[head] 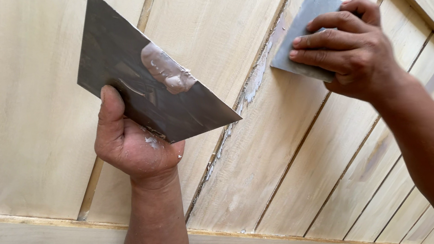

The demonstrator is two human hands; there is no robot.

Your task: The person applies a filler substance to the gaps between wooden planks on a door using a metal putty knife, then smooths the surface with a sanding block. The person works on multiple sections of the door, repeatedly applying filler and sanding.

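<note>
Pale wooden panelling (pixel 28 121) fills the background; left hand (pixel 131 143) grips a putty-loaded metal plate (pixel 128 66), right hand (pixel 352 47) presses a grey scraper (pixel 300 23) against its filled groove (pixel 254 82).

— How many blades?
— Two: a large blade (pixel 148 80) and a small blade (pixel 303 28).
— Hands?
— Two, a left hand (pixel 131 143) and a right hand (pixel 352 50).
— Putty?
— One blob (pixel 166 69), on the large blade.

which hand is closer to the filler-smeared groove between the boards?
Right. The right hand presses a small grey scraper against the boards right beside the filled groove. The left hand holds a large metal blade carrying a putty blob, off to the groove's left.
</note>
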